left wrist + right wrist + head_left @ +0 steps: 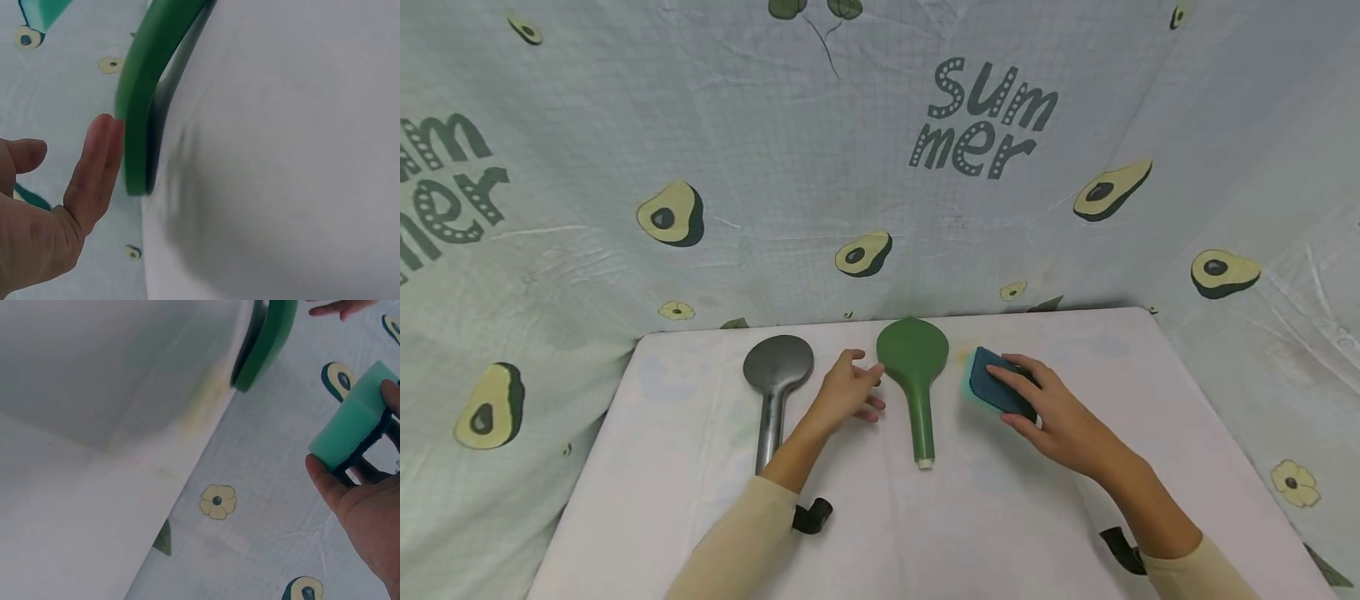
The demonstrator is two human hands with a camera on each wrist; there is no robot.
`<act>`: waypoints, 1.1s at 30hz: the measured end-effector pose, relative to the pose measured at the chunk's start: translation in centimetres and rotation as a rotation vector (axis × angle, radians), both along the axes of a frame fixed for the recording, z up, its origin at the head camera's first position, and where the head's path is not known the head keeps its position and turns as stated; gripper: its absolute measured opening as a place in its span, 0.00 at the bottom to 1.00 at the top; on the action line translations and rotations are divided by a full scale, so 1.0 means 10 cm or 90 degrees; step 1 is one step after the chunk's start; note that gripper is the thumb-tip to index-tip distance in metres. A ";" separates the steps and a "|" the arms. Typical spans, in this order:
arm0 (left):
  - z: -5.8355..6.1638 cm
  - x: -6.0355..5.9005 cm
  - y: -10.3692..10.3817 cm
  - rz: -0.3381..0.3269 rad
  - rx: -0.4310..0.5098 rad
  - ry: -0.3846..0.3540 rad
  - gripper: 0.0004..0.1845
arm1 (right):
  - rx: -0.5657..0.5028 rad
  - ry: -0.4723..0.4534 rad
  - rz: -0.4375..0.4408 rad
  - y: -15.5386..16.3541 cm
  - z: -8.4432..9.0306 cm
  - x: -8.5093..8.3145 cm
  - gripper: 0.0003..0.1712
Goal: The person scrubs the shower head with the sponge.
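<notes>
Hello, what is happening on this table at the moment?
A person works at a white table. The right hand grips a green sponge with a dark scrub side. The left hand reaches to the edge of a green shower head lying flat, fingers straight. A grey shower head lies further left, untouched.

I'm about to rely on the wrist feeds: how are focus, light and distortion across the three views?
Head: even light, wide-angle bending at the edges, sponge and green shower head sharp. Left wrist: fingers and green rim soft, with a shadow beside it. Right wrist: sponge fairly sharp, table dim.
</notes>
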State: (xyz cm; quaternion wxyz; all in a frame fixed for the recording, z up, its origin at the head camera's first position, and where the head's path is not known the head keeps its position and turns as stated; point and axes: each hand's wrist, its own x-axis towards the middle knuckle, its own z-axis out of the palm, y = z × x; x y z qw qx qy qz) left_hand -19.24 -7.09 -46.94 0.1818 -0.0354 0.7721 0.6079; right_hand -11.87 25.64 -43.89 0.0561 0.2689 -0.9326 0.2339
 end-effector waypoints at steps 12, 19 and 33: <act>0.24 0.17 -0.59 -0.068 -0.090 0.110 0.28 | 0.003 -0.004 0.033 -0.24 0.14 -0.09 0.41; 0.30 0.23 -0.94 -0.084 -0.185 0.164 0.27 | -0.008 -0.017 0.049 -0.39 0.15 -0.13 0.40; 0.10 0.32 -1.44 0.010 -0.316 0.046 0.34 | -0.016 -0.007 0.069 -0.55 0.16 -0.16 0.38</act>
